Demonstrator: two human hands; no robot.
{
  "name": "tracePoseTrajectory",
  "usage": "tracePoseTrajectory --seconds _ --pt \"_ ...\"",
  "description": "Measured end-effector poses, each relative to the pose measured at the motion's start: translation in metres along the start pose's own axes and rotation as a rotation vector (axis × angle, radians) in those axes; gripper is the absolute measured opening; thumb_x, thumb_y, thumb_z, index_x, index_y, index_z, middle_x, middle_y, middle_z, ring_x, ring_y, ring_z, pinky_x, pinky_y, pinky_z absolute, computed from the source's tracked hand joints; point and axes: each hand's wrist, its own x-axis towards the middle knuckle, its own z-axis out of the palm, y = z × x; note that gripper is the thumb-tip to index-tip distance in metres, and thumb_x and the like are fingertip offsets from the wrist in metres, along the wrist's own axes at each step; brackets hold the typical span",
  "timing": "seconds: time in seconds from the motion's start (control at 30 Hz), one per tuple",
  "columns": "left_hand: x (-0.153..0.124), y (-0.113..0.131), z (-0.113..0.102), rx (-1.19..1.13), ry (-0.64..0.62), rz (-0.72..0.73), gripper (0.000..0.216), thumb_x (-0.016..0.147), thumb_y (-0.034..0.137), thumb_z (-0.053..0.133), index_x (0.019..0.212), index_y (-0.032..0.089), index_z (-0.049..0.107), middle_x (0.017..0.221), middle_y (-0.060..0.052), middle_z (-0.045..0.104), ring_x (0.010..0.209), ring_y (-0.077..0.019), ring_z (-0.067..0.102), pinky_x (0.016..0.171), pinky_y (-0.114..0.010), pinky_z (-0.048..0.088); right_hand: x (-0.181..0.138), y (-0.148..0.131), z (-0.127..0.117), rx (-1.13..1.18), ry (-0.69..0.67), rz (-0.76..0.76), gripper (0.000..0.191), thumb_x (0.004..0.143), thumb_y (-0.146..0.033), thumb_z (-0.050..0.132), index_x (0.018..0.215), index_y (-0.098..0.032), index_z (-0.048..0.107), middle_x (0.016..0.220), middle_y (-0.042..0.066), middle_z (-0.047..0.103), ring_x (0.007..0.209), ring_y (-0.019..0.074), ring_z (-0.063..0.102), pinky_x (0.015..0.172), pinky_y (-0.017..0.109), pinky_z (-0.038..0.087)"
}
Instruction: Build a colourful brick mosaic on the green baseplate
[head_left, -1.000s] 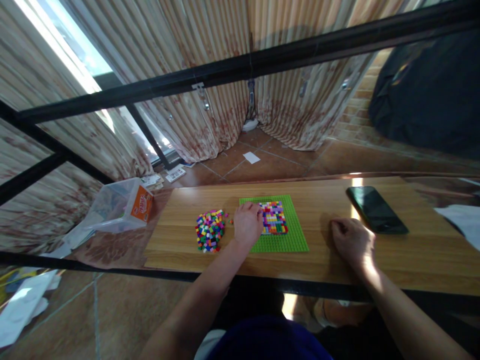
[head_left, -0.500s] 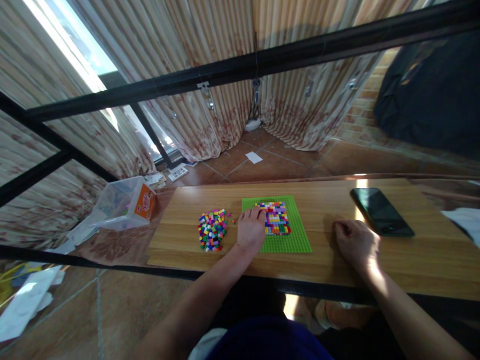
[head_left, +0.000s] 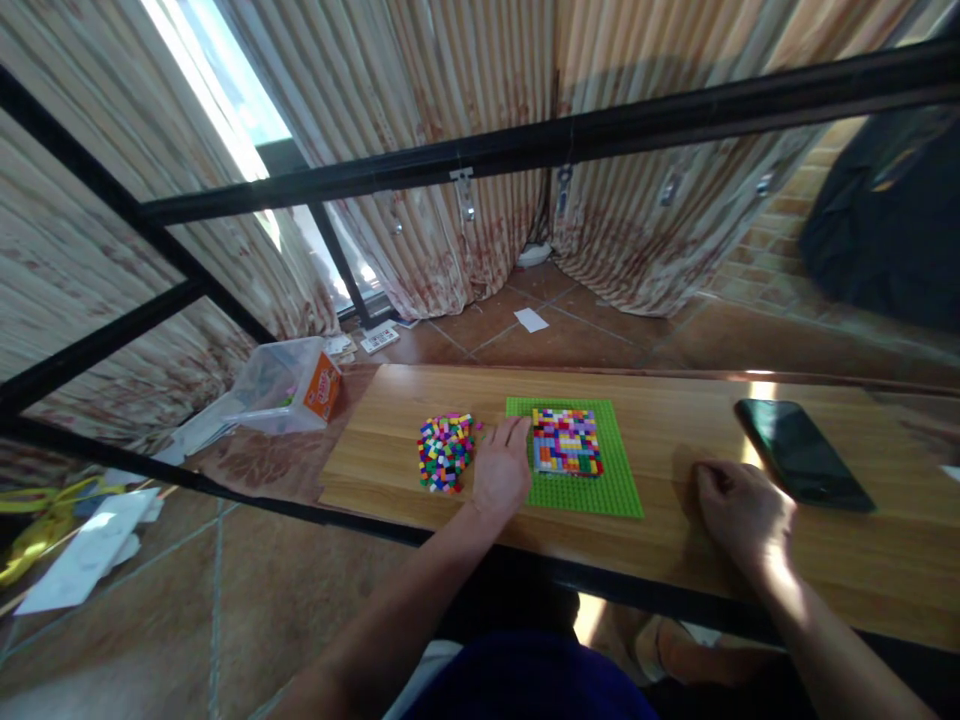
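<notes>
A: Left end first, quick.
B: Clear plastic box, orange label, off past the end of the wooden surface. Then the brick pile on the surface, mixed colours, heaped loose. One pink brick sits just off its right side.
A: Next?
B: Left hand, between the pile and the brick block. Palm down, fingers stretched forward, slightly bent, lying close side by side.
A: Pinching anything?
B: Can't tell. Fingertips face away from the camera; a small brick under them wouldn't show.
A: Touching?
B: Fingers reach over the left edge of the green baseplate, just beside the block. Contact unclear.
A: Block location?
B: Multicoloured brick block, on the baseplate, toward its far side. Green studs show along the near and right sides.
A: Right hand?
B: Right hand is on the surface, right of the baseplate and well apart from it. Fingers curled in, loose fist, thumb side toward the block. No brick visible in it, inside of the fist hidden.
A: Last?
B: Dark phone, flat, just beyond the right hand.
</notes>
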Motion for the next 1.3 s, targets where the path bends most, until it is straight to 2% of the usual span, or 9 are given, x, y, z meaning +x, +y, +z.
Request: tracePoseTrajectory --seconds 0.07,0.13,0.3,0.47,0.73,0.97,1.3 --pt "-0.005 -0.017 -0.007 -0.041 0.069 -0.103 0.043 0.092 0.007 0.043 0.131 0.017 0.057 0.127 -0.013 0.064 0.119 -0.0249 0.059 0.105 -0.042 0.049 0.0 0.0 -0.001 0.012 -0.009 0.006 0.033 0.085 -0.04 0.051 0.085 -0.017 0.074 0.081 0.01 0.069 0.07 0.0213 0.058 0.061 0.032 0.039" --pt "-0.006 -0.035 -0.013 -0.07 0.067 -0.166 0.04 0.09 0.006 0.045 0.126 0.017 0.06 0.12 -0.013 0.067 0.115 -0.0249 0.061 0.102 -0.043 0.051 0.0 0.0 -0.002 0.02 -0.01 0.019 0.032 0.084 -0.04 0.051 0.084 -0.017 0.074 0.081 0.01 0.069 0.072 0.0216 0.059 0.061 0.032 0.039" --pt "0.0 -0.057 -0.02 -0.093 -0.091 -0.066 0.038 0.086 0.001 0.046 0.114 0.017 0.067 0.117 -0.01 0.069 0.114 -0.0219 0.062 0.104 -0.04 0.05 0.0 -0.003 -0.003 0.023 -0.022 0.038 0.033 0.082 -0.04 0.051 0.085 -0.017 0.075 0.083 0.011 0.07 0.074 0.0227 0.059 0.063 0.033 0.04" --pt "0.01 -0.053 -0.02 0.02 -0.271 -0.083 0.027 0.091 0.006 0.046 0.093 0.016 0.071 0.099 -0.009 0.072 0.098 -0.0203 0.065 0.094 -0.035 0.053 0.001 -0.005 -0.005 0.008 -0.027 0.036 0.032 0.083 -0.04 0.051 0.083 -0.017 0.074 0.083 0.012 0.07 0.074 0.0249 0.06 0.064 0.036 0.042" --pt "0.005 -0.037 -0.032 0.007 -0.354 -0.113 0.021 0.094 0.014 0.05 0.092 0.019 0.071 0.098 -0.006 0.074 0.093 -0.0189 0.068 0.088 -0.031 0.052 0.0 -0.005 -0.007 0.03 -0.056 0.032 0.03 0.086 -0.038 0.05 0.085 -0.019 0.073 0.084 0.015 0.07 0.076 0.0277 0.062 0.064 0.039 0.042" --pt "0.006 -0.026 -0.024 -0.055 -0.306 -0.116 0.023 0.093 0.012 0.05 0.087 0.019 0.071 0.092 -0.005 0.074 0.091 -0.0179 0.068 0.087 -0.029 0.052 0.0 -0.002 -0.004 0.011 -0.026 0.001 0.032 0.085 -0.039 0.051 0.085 -0.017 0.074 0.081 0.013 0.069 0.071 0.024 0.059 0.061 0.036 0.039" --pt "0.003 -0.035 -0.021 0.069 -0.244 -0.162 0.029 0.097 0.011 0.043 0.093 0.016 0.071 0.097 -0.009 0.073 0.098 -0.02 0.067 0.09 -0.031 0.052 0.0 0.001 0.0 -0.022 -0.02 0.01 0.033 0.086 -0.04 0.051 0.085 -0.017 0.074 0.082 0.011 0.069 0.071 0.0222 0.059 0.061 0.033 0.039"
